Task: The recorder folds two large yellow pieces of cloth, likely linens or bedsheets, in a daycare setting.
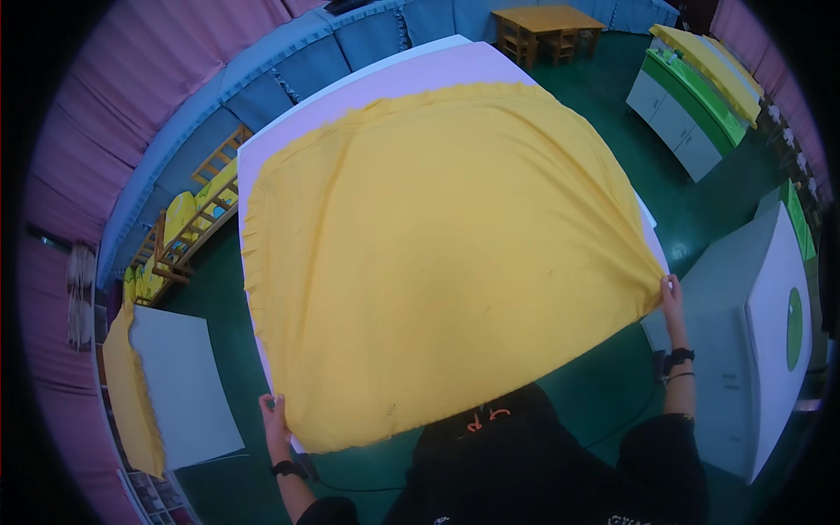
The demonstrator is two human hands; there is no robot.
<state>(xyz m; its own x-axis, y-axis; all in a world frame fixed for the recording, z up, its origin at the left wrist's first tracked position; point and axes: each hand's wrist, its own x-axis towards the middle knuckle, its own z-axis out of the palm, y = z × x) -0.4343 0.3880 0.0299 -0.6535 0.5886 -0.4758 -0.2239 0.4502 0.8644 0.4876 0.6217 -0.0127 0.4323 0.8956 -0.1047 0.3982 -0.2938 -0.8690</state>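
While two hands [275,424] [672,300] touch one yellow cloth [455,254], one wooden table [549,17] beyond

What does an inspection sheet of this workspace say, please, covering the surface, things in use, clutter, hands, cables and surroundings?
Surface: lilac table, mostly covered; a strip shows along the far side.
Things in use: yellow cloth, spread with some creases, frilled along its far and left edges.
Clutter: nothing seen on the cloth.
Hands: right hand pinches the near right corner; left hand is at the near left corner, its grip unclear.
Cables: a thin dark cable on the floor, lower left.
Surroundings: green floor, pink curtain, small wooden table, white cabinet with green top.
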